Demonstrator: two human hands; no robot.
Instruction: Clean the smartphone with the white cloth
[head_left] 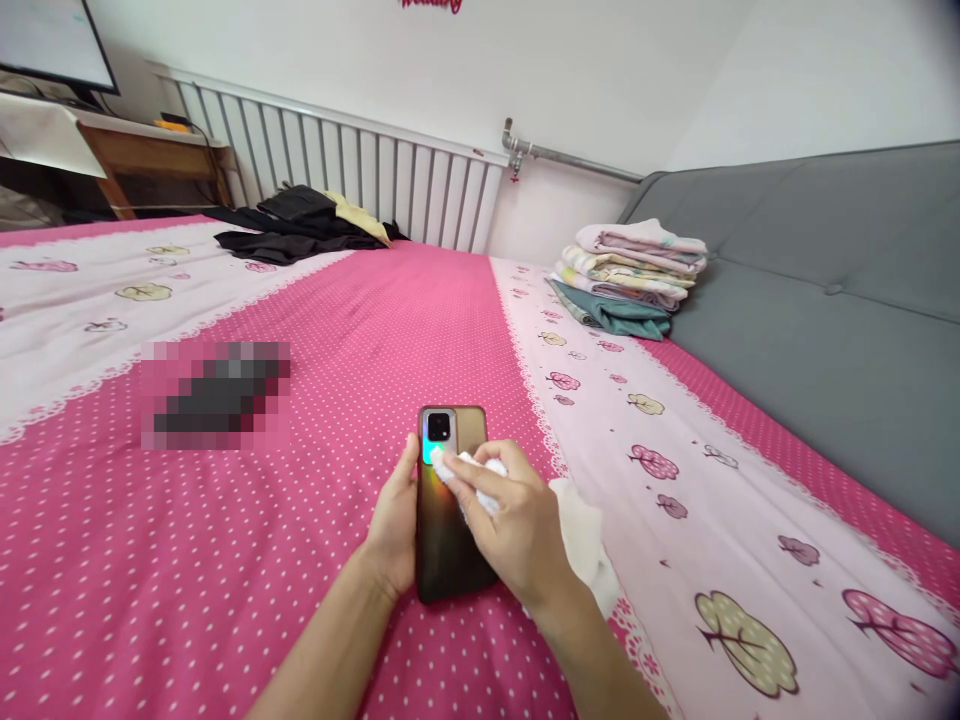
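A smartphone point(450, 545) in a dark translucent case is held back side up above the pink bed, its camera block at the top left corner. My left hand point(394, 520) grips the phone along its left edge, thumb pointing up the side and the other fingers hidden behind it. My right hand point(521, 510) is closed on a bunched white cloth point(480, 490), which touches the phone's back just below the camera. More white cloth point(581, 535) hangs or lies beyond the right wrist; whether it is the same piece I cannot tell.
The bedspread point(405, 330) is pink with dots and pale printed bands. A blurred-out dark object point(221, 395) lies on the left. Dark clothes point(300, 220) are heaped near the radiator point(337, 150). A folded stack of fabric point(630, 275) sits by the grey headboard point(817, 250).
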